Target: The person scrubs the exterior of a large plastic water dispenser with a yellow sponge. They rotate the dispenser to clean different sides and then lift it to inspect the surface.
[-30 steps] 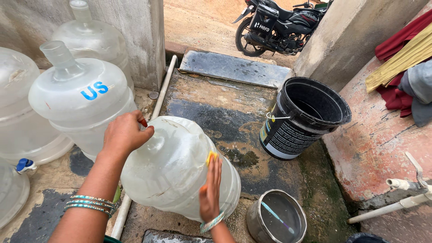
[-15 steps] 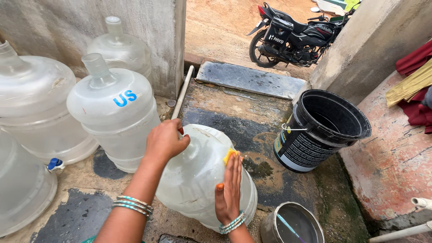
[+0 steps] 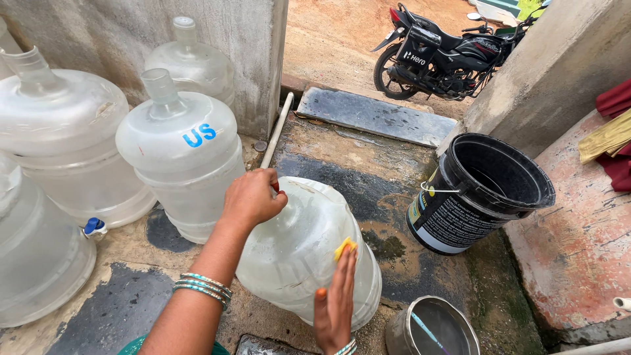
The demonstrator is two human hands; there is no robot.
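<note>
Down low, the left hand (image 3: 252, 196) wraps over the neck end of a clear water jug (image 3: 305, 253) tipped on the wet floor (image 3: 368, 171), fingers curled tight around it, forearm stretched forward with bangles (image 3: 202, 288) at the wrist. The right hand (image 3: 335, 306) lies flat against the jug's side, fingers straight and together, pressing a yellow sponge (image 3: 344, 248) under the fingertips. A black bucket (image 3: 480, 194) stands near, to the right.

Upright water jugs (image 3: 177, 164) crowd the left side, just beside the tilted jug (image 3: 302, 253) — little room to pass there. On the right, a black bucket (image 3: 483, 190) and a steel pot (image 3: 430, 329) stand near; between them and the jug lies bare wet floor (image 3: 368, 174).
</note>
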